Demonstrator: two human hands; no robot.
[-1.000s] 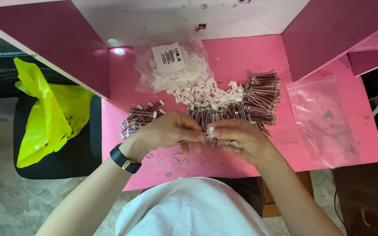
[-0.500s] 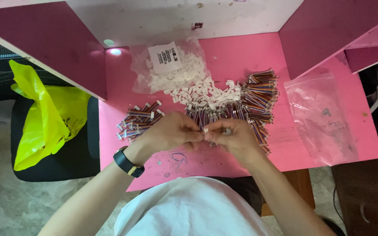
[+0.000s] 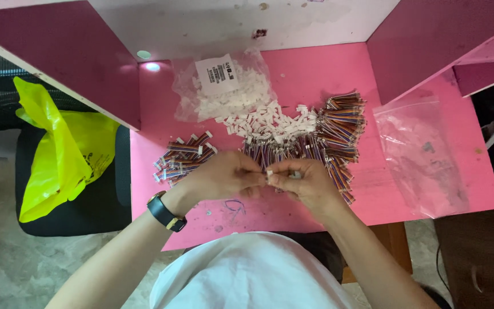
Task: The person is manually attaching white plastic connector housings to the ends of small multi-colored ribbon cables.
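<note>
**Both hands meet over a small white connector at the desk's near edge**

Your left hand (image 3: 224,177) and right hand (image 3: 304,182) come together fingertip to fingertip above the pink desk (image 3: 315,68), just in front of your body. Between the pinched fingertips sits a small white connector piece (image 3: 269,173); both hands are closed around it, though which one bears the hold cannot be told. A black wristwatch (image 3: 166,212) circles your left wrist.

Just beyond your hands lies a large heap of multicoloured wire leads (image 3: 333,131), with loose white connector housings (image 3: 270,121) scattered along its far side. A smaller bundle of wire leads (image 3: 181,157) rests left of your left hand. Farther back sits a clear bag of white housings (image 3: 224,91); a flat clear plastic bag (image 3: 418,154) lies to the right. A yellow plastic bag (image 3: 58,154) hangs off the chair at left.
</note>
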